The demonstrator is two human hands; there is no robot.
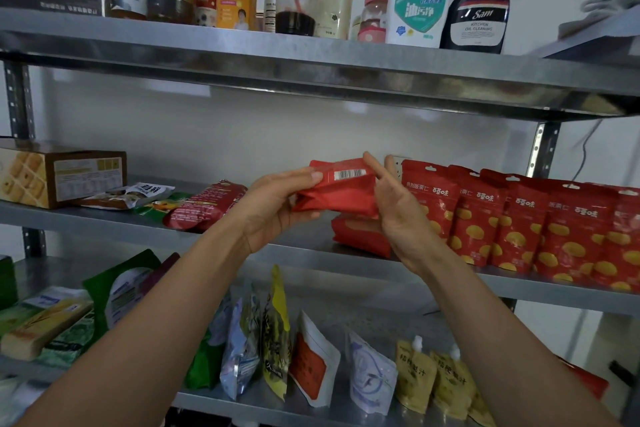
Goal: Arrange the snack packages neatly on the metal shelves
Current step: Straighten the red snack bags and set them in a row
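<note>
left hand (pixel 273 208) grips a soft red foil snack packet (pixel 339 196) by its left end, and right hand (pixel 398 215) presses straight fingers against its right end. the packet is held over a second red packet (pixel 360 237) lying on the middle grey metal shelf (pixel 298 246), beside upright red pouches (pixel 519 229).

Bare left hand (pixel 273 208), right hand (pixel 398 215)

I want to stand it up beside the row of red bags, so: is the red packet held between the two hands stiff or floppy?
Probably floppy: the red packet shows soft creases where the left hand grips it. Likely light, since it sits easily between that and the right hand. It may slump unless leaned on the red bags.
</note>
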